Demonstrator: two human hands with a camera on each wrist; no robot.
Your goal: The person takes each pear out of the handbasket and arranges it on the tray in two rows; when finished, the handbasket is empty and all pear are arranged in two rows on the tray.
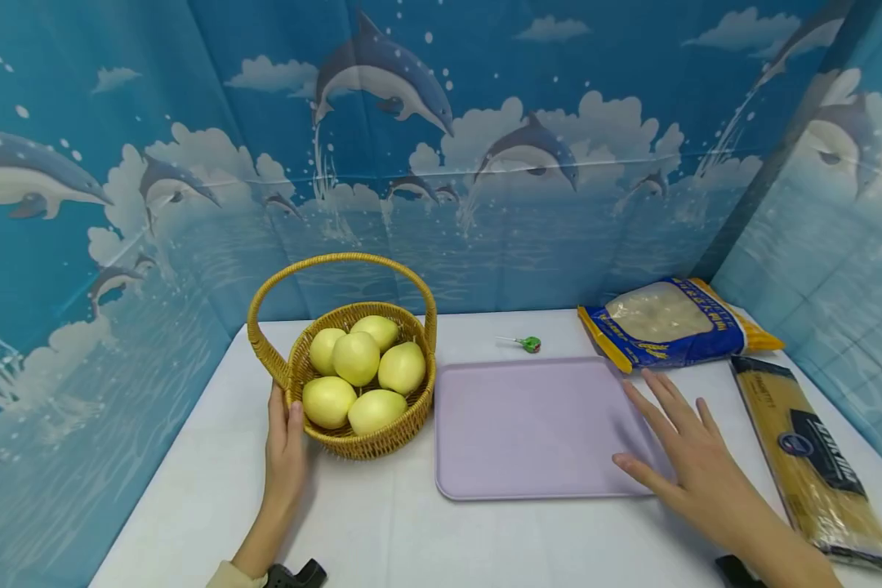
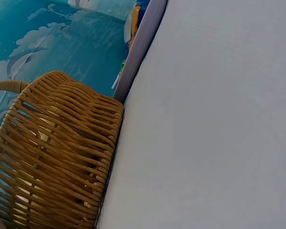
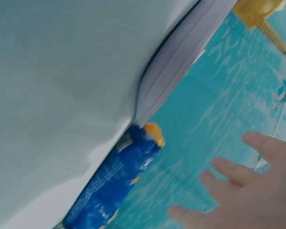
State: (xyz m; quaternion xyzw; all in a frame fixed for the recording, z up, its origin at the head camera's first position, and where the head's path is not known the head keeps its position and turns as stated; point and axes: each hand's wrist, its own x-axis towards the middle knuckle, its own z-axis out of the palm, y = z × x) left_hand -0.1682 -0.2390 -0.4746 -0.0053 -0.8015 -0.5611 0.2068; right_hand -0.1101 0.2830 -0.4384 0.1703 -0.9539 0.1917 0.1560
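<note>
My left hand [image 1: 285, 453] touches the left side of a woven basket [image 1: 382, 445], close below where its tall handle meets the rim. The fingers and thumb lie fairly straight along the wicker, the fingertips partly hidden. Several smooth yellow-green fruits [image 1: 356, 358] sit in the basket. In the left wrist view the basket's wicker wall [image 2: 62, 148] fills the left side. My right hand [image 1: 698, 465] is spread over the right end of a lilac tray [image 1: 529, 429], holding nothing. The right wrist view shows the same spread fingers [image 3: 229, 176].
A green-wrapped lollipop [image 1: 532, 345] lies behind the tray. At the back right is a blue and yellow food bag [image 1: 669, 322], with a long spaghetti pack [image 1: 816, 457] in front of it. A dolphin-print curtain [image 1: 485, 204] closes off the white table's back and sides.
</note>
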